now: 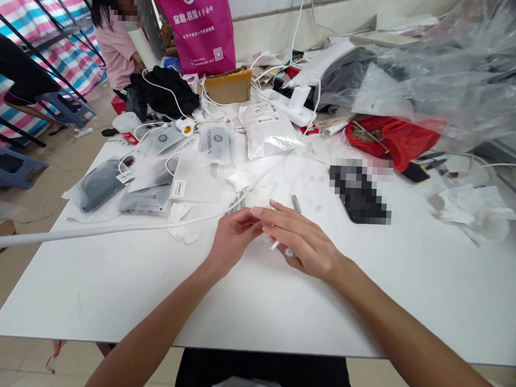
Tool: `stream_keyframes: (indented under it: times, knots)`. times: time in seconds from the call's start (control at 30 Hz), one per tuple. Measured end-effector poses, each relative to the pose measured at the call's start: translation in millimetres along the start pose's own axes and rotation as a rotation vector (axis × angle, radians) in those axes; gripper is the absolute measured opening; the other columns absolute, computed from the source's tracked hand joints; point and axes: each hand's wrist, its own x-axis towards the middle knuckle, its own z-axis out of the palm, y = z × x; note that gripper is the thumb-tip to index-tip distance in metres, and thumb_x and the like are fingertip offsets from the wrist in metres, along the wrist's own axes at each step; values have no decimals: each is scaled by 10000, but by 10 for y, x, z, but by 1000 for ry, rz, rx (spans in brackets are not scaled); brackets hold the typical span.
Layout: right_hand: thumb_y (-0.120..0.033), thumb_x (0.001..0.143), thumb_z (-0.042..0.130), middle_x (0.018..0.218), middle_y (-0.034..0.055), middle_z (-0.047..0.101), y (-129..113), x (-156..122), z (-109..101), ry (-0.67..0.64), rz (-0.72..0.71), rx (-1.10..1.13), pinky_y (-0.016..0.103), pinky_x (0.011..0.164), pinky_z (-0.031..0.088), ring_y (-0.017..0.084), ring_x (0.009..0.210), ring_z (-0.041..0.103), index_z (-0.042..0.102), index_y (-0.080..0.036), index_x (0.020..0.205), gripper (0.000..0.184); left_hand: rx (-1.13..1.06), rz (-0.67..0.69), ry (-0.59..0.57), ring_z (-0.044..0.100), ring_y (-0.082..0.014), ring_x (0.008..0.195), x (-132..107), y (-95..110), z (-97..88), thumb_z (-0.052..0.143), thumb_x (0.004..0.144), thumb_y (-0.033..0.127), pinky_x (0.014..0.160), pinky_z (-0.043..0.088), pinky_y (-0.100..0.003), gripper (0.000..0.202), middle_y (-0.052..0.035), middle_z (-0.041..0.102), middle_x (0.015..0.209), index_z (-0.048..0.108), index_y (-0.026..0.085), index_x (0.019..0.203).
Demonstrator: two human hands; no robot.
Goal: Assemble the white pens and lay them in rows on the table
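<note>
Above the middle of the white table [151, 286], my left hand [234, 235] and my right hand [301, 238] meet at the fingertips. The left fingers are curled together, and whatever they may pinch is hidden behind the right fingers. Under my right palm runs a grey pen-like tool [297, 204], its tip showing beyond the hand and a round end near the wrist side. A short white stick [274, 245] pokes out below the right fingers. Just past my left hand lie some thin metal pieces [235, 205], partly covered by a white cable [154, 228].
Bagged dark items [102, 184] and a white parcel [269, 131] lie beyond my hands. A phone [363, 195] is at the right, near crumpled tissue [475, 211] and a red bag [397, 139]. A pink bag [200, 31] stands behind. A person [119, 50] sits at back left.
</note>
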Motion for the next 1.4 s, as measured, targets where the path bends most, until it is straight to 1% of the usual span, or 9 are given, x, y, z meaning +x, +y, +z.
stream_keyframes:
  times: [0.1, 0.23, 0.33, 0.4, 0.57, 0.77, 1.03, 1.23, 1.4]
  knots:
    - [-148, 1063, 573, 1410, 68, 760, -99, 68, 4, 162, 281, 104, 518, 1054, 679, 260, 1290, 746, 698, -301, 1318, 323, 2, -6, 36, 756, -232, 1062, 2, 8, 16, 878, 881, 407, 985, 583, -377, 258, -66, 814, 1095, 818, 210, 1038]
    - [-334, 1092, 604, 1231, 46, 808, -142, 202, -3, 414, 739, 434, 469, 1005, 675, 243, 1202, 763, 772, -285, 1057, 178, 26, -20, 24, 755, -243, 1102, -19, 25, 51, 881, 880, 388, 1047, 567, -404, 240, -77, 814, 1111, 810, 206, 1019]
    - [-417, 1061, 665, 1219, 37, 799, -93, 247, -5, 443, 918, 693, 439, 1029, 657, 235, 1217, 751, 793, -276, 990, 203, 72, -19, 15, 750, -233, 1033, -37, 22, 68, 886, 869, 391, 1027, 569, -409, 244, -77, 812, 1060, 809, 196, 993]
    - [-432, 1046, 691, 1220, 35, 792, -65, 245, 2, 435, 983, 770, 404, 1042, 641, 221, 1223, 743, 806, -272, 983, 207, 102, -18, 3, 744, -232, 1007, -44, 10, 69, 881, 871, 397, 1008, 567, -408, 246, -75, 806, 1033, 809, 193, 990]
    - [-452, 1015, 735, 1157, 33, 782, -61, 220, 25, 415, 1029, 805, 337, 993, 628, 186, 1136, 749, 812, -263, 985, 206, 130, 9, -18, 729, -216, 976, -43, -8, 54, 856, 896, 408, 979, 562, -387, 243, -70, 807, 1032, 816, 201, 1016]
    - [-487, 985, 762, 943, 8, 764, 10, 234, -35, 487, 1043, 788, 272, 723, 634, 120, 751, 702, 736, -236, 952, 254, 134, -9, -22, 753, -247, 1046, -53, -3, 52, 849, 903, 434, 1034, 558, -409, 262, -83, 821, 1059, 832, 206, 1031]
    - [-541, 1035, 671, 1008, -5, 770, 154, 172, -108, 564, 991, 640, 281, 837, 664, 124, 836, 752, 671, -266, 1029, 274, 237, -34, -38, 755, -242, 998, -53, -65, 58, 844, 901, 470, 1002, 563, -398, 287, -77, 831, 1025, 840, 213, 1031]
    - [-521, 1002, 727, 1015, 4, 773, 125, 203, -118, 652, 980, 654, 297, 880, 681, 139, 888, 764, 687, -271, 1021, 253, 310, -38, -35, 750, -242, 993, -61, -87, 65, 831, 911, 469, 988, 557, -394, 268, -64, 828, 1035, 841, 233, 1040]
    - [-508, 1038, 681, 1000, -4, 774, 62, 217, -72, 593, 938, 628, 300, 865, 681, 126, 829, 764, 677, -271, 1021, 237, 319, -41, -33, 751, -246, 998, -65, -88, 71, 833, 909, 466, 999, 555, -401, 276, -66, 827, 1034, 838, 229, 1050]
